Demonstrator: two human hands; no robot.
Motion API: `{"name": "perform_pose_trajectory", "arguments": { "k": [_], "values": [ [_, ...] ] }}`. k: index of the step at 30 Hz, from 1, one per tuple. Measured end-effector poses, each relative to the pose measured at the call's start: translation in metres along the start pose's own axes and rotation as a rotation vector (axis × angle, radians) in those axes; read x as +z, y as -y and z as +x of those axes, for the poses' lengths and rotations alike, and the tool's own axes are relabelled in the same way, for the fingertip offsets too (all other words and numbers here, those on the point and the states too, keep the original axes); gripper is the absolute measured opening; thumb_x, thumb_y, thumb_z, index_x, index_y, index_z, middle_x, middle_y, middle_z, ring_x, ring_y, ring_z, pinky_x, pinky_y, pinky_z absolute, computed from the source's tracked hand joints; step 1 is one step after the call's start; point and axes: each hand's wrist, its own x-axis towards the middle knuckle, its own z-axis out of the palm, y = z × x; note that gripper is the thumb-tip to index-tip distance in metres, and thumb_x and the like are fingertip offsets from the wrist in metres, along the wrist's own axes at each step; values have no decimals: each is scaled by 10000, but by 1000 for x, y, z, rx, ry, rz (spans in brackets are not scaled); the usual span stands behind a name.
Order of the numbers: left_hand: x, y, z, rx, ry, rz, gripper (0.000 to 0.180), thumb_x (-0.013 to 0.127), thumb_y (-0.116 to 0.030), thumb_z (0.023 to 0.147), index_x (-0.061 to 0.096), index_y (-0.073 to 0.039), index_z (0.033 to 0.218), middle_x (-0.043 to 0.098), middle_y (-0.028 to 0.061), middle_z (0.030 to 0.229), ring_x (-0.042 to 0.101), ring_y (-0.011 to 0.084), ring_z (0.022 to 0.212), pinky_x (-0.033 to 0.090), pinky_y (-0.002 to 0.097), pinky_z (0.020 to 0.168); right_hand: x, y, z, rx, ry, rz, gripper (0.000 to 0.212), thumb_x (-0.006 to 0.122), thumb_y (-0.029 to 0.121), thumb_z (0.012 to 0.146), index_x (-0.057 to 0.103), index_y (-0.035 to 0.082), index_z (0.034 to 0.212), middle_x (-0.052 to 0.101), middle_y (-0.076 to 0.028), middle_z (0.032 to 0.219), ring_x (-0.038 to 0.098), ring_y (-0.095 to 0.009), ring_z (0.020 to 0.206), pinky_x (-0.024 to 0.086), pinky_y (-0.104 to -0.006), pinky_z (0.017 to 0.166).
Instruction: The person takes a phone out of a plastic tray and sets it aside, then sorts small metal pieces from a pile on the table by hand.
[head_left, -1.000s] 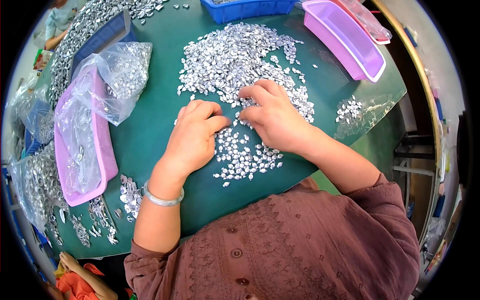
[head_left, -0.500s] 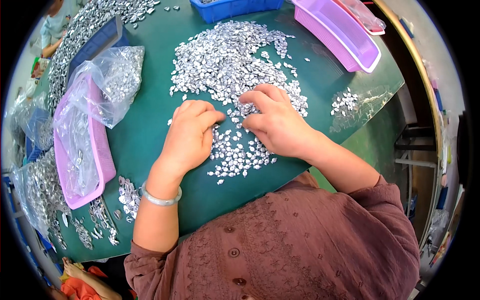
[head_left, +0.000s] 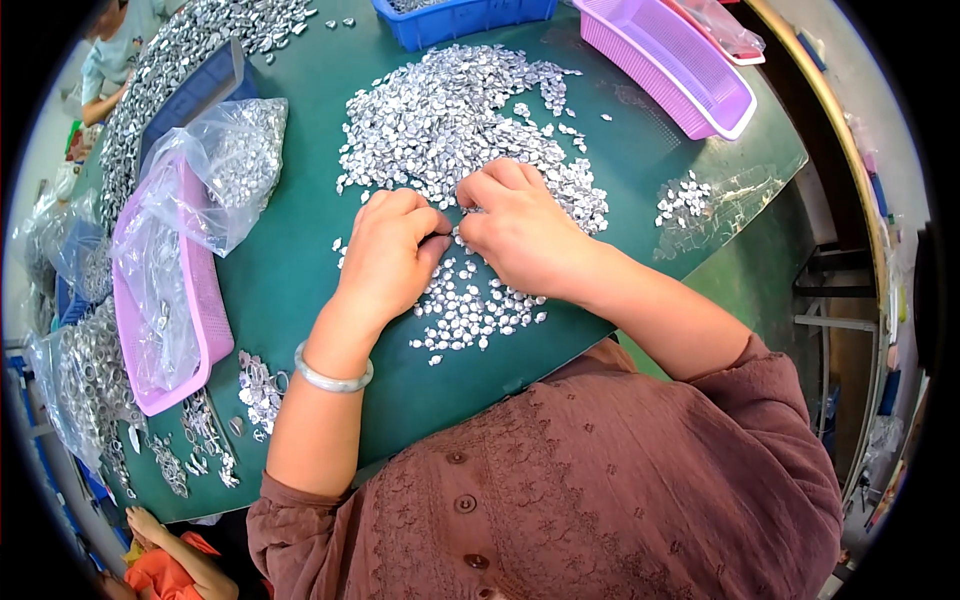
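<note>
A large heap of small silver metal pieces [head_left: 430, 120] is spread over the green table [head_left: 290, 270] beyond my hands. My left hand [head_left: 390, 250], with a pale bangle on its wrist, is at the near edge of the heap, thumb and fingers pinched together. Close beside it on the right, my right hand [head_left: 520, 230] has its fingers curled in a pinch over the heap's near edge. Whatever is between the fingertips of either hand is too small or hidden to make out. Nearer my body lies a smaller scatter of round silver pieces [head_left: 475, 320], partly below both hands.
At left, a pink basket [head_left: 215, 315] holds clear plastic bags, beside a blue bin [head_left: 190, 95]. A blue basket [head_left: 465, 22] and a purple basket [head_left: 670, 75] stand at the far side. A small group of silver pieces [head_left: 684, 200] lies right. Other people sit nearby.
My right hand has moved slightly left, and its fingers have drawn together. The two hands are now closer to each other, and the left fingers have curled in more.
</note>
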Motion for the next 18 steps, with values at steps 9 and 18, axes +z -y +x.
{"name": "perform_pose_trajectory", "arguments": {
  "k": [9, 18],
  "values": [
    [-4, 1, -4, -64, 9, -20, 133, 734, -13, 715, 679, -44, 832, 593, 58, 822, 546, 262, 828, 447, 361, 776, 3, -1, 1, -49, -24, -55, 88, 624, 44, 682, 677, 51, 752, 562, -77, 979, 486, -271, 1027, 377, -383, 904],
    [-8, -2, -5, -101, -1, -23, 211, 751, -1, 689, 673, -40, 881, 601, 71, 830, 543, 275, 818, 450, 368, 756, -3, -4, 8, 39, -66, 64, 47, 652, 66, 746, 682, 63, 782, 559, -52, 997, 494, -266, 1000, 402, -398, 882]
  ]
}}
